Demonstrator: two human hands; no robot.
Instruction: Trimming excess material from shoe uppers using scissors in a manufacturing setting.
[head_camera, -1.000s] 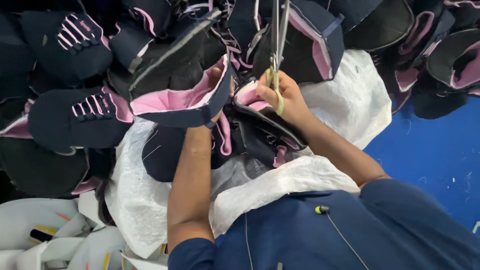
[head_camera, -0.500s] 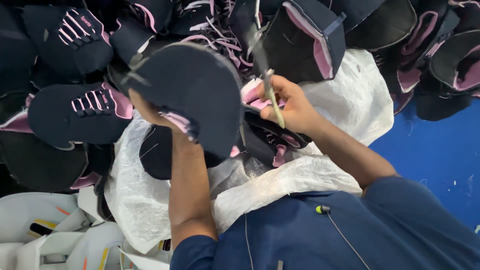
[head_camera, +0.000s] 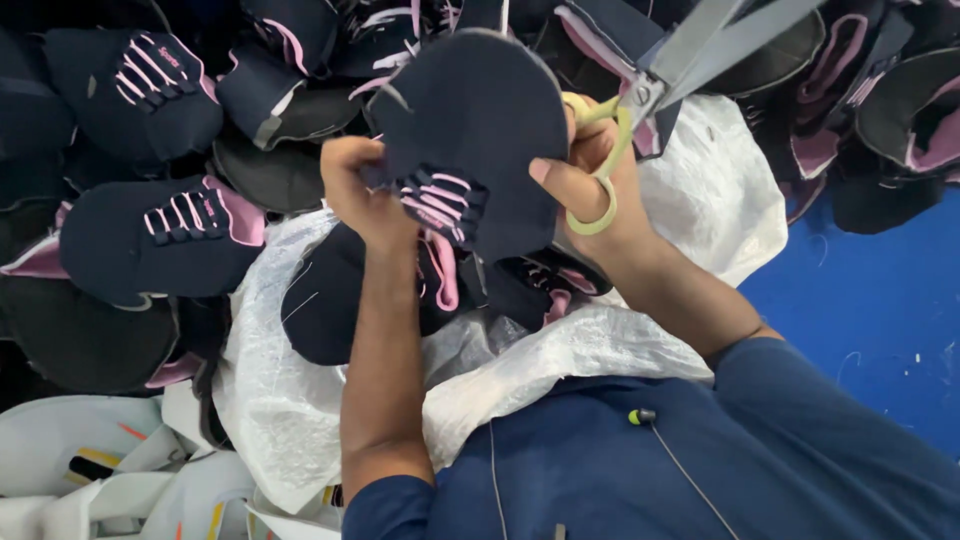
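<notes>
Above the white sack (head_camera: 700, 200), one navy shoe upper (head_camera: 470, 130) pinched by left hand (head_camera: 362, 195), right hand (head_camera: 590, 190) gripping one scissors (head_camera: 640, 95)

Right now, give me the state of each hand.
Left hand: closed, gripping the dark navy shoe upper with pink laces.
Right hand: closed, holding the yellow-handled steel scissors, thumb on the upper.

A white woven plastic sack (head_camera: 700, 200) is lying open under my forearms, crumpled, its mouth spreading from the lower left up to the right against the blue floor, with dark shoe uppers sitting inside it. Small pink lettered marks are showing on the laced fronts of two navy uppers (head_camera: 165, 70) at the left; they are too small to make out. No signs or screens are showing.
</notes>
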